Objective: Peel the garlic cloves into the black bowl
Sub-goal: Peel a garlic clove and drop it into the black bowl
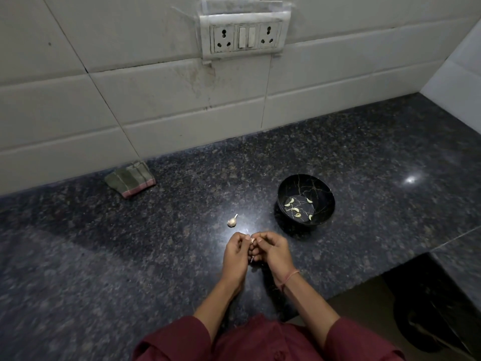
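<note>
The garlic clove [252, 240] sat pinched between the fingertips of both hands, held just above the granite countertop [377, 157] and near the person's body. Only a pale sliver of it showed between the fingers. It looked small, light and firm, with a thin papery skin that probably tears easily. Once bared, the clove would likely turn slick and be easy to drop. The best hold was probably at its two ends, with a nail working under the skin at the tip.

The left hand [235, 252] had its fingers curled around one side of the clove, and the right hand [272, 250] pinched the other. Both grips were narrow and closed on it.

A garlic piece with its stalk [232, 221] lay on the counter just beyond the hands. The black bowl [322, 190] stood further back to the right, holding several peeled cloves [289, 203]. A folded cloth [131, 179] lay well apart against the tiled wall [156, 105], beneath a switchboard [244, 36].
</note>
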